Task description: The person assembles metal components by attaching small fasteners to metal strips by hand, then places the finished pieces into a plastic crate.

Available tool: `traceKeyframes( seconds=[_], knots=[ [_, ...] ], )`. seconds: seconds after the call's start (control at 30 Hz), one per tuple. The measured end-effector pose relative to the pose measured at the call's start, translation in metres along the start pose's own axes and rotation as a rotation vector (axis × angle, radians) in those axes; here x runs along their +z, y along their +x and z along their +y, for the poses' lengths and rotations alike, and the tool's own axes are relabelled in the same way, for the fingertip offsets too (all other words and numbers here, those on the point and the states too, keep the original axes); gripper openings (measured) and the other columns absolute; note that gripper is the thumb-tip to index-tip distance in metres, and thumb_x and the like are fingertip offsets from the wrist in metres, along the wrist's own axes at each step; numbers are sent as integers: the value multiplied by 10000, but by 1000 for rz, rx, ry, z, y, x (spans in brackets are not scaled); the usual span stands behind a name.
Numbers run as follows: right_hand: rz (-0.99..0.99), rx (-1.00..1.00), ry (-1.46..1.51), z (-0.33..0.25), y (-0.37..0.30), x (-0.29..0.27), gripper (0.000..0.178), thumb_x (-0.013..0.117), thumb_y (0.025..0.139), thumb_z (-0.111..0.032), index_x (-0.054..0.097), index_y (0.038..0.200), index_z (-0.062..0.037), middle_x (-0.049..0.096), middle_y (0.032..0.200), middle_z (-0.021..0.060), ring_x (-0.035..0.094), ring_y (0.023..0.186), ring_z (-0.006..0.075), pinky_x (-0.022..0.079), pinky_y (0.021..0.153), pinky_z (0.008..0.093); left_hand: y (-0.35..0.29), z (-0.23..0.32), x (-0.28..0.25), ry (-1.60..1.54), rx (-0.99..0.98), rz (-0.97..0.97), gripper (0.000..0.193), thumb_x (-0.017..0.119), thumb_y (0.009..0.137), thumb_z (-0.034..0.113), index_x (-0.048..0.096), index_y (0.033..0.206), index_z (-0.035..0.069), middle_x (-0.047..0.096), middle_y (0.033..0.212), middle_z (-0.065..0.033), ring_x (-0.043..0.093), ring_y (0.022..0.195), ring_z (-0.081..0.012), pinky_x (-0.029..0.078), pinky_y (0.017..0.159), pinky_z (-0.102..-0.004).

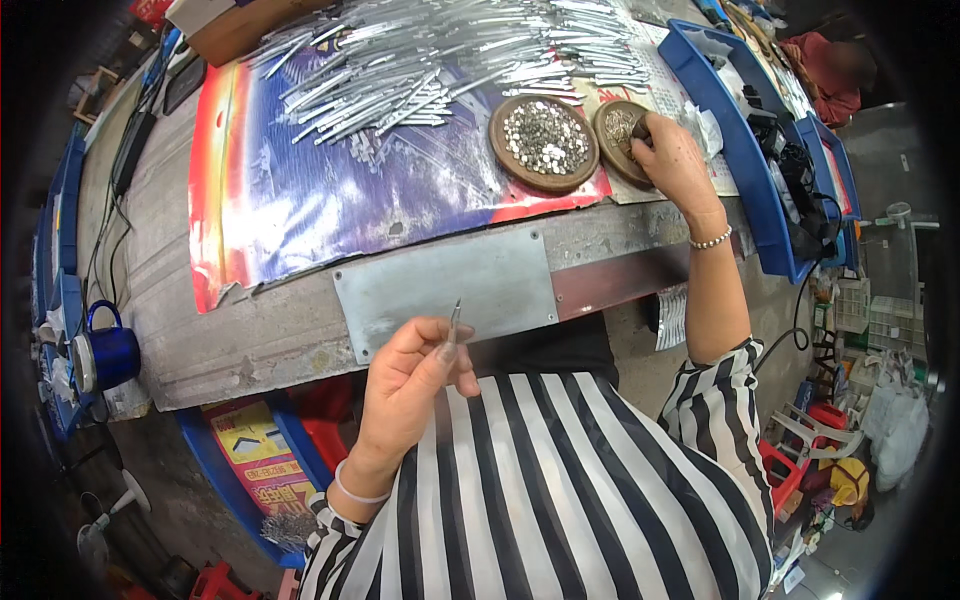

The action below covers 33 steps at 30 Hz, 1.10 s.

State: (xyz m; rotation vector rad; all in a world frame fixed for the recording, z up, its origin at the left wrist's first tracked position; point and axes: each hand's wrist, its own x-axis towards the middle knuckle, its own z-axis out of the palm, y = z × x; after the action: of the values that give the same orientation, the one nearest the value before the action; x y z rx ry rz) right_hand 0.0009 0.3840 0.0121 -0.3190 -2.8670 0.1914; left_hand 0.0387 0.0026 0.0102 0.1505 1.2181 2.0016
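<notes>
My left hand (pixel 408 385) is closed in a pinch in front of the bench edge. Between its thumb and forefinger a slim, pointed metal piece (pixel 456 318) stands upright; its lower part is hidden by the fingers. My right hand (pixel 678 165) reaches into a small round brown bowl (pixel 603 135) of tiny thin metal parts. Its fingertips are bunched together there, and what they pinch is too small to make out. Just left of that bowl sits a larger brown bowl (pixel 497 150) filled with small shiny silver discs.
Long silver metal strips (pixel 400 85) lie heaped across a colourful printed sheet (pixel 270 220). A grey metal plate (pixel 440 290) is fixed along the bench's near edge. Blue bins (pixel 735 170) with black items stand at right, a blue mug (pixel 115 350) at left. Another person (pixel 825 75) sits far right.
</notes>
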Motion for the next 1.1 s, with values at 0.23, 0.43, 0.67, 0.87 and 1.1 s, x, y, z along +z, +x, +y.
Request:
traceKeyframes(
  seconds=[0.23, 0.43, 0.67, 0.87, 1.1],
  knots=[
    [8, -42, 79, 7, 4, -1, 166, 552, 776, -122, 488, 774, 31, 559, 770, 231, 543, 763, 415, 418, 680, 481, 4, 2, 4, -28, -31, -4, 212, 464, 960, 118, 527, 1099, -28, 572, 821, -45, 576, 725, -117, 474, 696, -251],
    [162, -53, 250, 0, -1, -8, 177, 593, 789, -101, 508, 766, 52, 559, 693, 204, 566, 659, 357, 428, 598, 405, 6, 3, 5, -54, -62, 34, 194, 467, 945, 85, 509, 1091, -35, 564, 837, -73, 575, 689, -160, 479, 653, -269],
    [155, 145, 506, -7, -7, -11, 145, 601, 793, -89, 556, 830, 44, 631, 756, 139, 614, 681, 198, 475, 631, 307, 8, 6, 3, -80, -71, 18, 199, 459, 944, 74, 508, 1099, -41, 573, 837, -79, 583, 701, -167, 486, 666, -274],
    [130, 240, 640, 3, -8, -6, 140, 603, 788, -73, 516, 815, 34, 568, 713, 73, 539, 672, 117, 453, 633, 269, 15, 6, 7, -91, -51, 0, 197, 466, 948, 86, 508, 1092, -41, 568, 829, -82, 578, 698, -167, 482, 659, -273],
    [194, 214, 786, 5, -1, -6, 109, 590, 826, -37, 543, 887, 40, 568, 766, 29, 513, 674, 66, 426, 596, 216, 19, 13, 6, -156, -1, 8, 173, 453, 951, 78, 514, 1063, -38, 559, 811, -79, 571, 688, -168, 478, 643, -270]
  ],
)
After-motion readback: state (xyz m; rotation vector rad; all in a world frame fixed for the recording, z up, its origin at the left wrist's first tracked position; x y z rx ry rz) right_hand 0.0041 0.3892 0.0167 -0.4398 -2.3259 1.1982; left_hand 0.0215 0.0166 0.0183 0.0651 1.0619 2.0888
